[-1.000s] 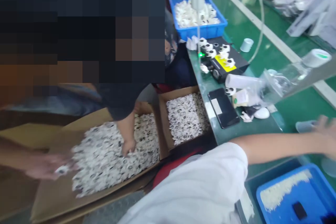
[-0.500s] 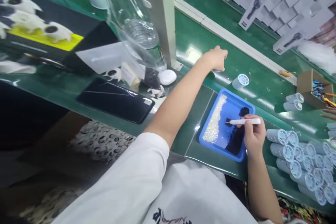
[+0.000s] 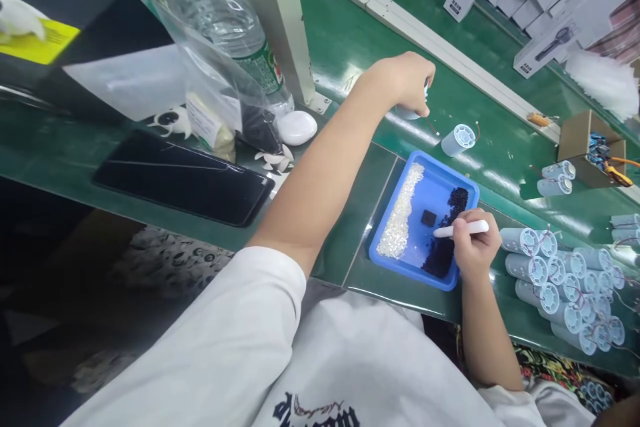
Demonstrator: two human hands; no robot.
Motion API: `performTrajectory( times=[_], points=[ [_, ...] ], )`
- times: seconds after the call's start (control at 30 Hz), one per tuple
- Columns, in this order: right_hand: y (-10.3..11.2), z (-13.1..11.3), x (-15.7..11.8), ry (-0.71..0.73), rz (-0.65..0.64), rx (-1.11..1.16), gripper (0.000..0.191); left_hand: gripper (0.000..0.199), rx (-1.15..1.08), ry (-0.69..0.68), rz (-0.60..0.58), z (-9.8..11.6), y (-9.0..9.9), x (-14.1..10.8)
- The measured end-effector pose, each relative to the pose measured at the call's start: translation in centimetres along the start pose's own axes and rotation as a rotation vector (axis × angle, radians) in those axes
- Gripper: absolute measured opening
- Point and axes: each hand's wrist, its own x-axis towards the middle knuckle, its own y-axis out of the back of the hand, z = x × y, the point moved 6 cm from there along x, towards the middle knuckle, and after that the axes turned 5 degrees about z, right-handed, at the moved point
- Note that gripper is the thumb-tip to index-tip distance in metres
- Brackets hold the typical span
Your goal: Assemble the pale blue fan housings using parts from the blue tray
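My left hand is stretched far forward, its fingers closed round a light-blue cylinder that it mostly hides; a thin wire shows beside it. My right hand grips a white pen-like tool over the blue tray. Along the tray's left side lies a strip of small pale pieces, and small black pieces fill the right. Between them sits a dark square block, just off the tool's tip. Another light-blue cylinder stands beyond the tray, near my left hand.
Many light-blue cylinders with wires are stacked at right. A cardboard box holds tools at the far right. On the left are a black phone-like slab, a water bottle, a white rounded object and a metal post.
My left hand has closed round the light-blue cylinder, and its wire now shows. The white tool's tip has come away from the dark block, which lies alone. The whole view has shifted slightly.
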Motion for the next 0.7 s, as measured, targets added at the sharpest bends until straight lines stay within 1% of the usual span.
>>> performTrajectory(
  times=[0.07,0.2,0.23,0.37,0.43,0.57,0.7],
  points=[
    [-0.1,-0.3,0.0,0.019,-0.022,-0.010,0.016,0.059,0.021,-0.006,-0.004,0.2,0.0,-0.1],
    [-0.7,-1.1,-0.1,0.093,-0.132,-0.010,0.019,0.055,0.053,-0.022,-0.015,0.5,0.0,-0.2],
    [-0.7,-1.2,-0.2,0.110,-0.132,-0.013,0.019,0.055,0.054,-0.028,-0.020,0.6,-0.1,-0.2],
    [0.1,-1.0,-0.5,0.135,-0.053,0.038,0.020,0.056,0.054,-0.052,-0.037,0.8,-0.2,-0.3],
    [0.3,-0.8,-0.6,0.123,-0.052,0.063,0.020,0.055,0.051,-0.043,-0.037,0.8,-0.2,-0.4],
    [0.1,-0.9,-0.6,0.132,-0.066,0.025,0.021,0.052,0.039,-0.016,-0.027,0.8,0.0,-0.6],
    [-0.1,-1.2,-0.4,0.149,-0.090,0.027,0.022,0.056,0.045,-0.030,-0.033,0.8,0.0,-0.4]
  ],
)
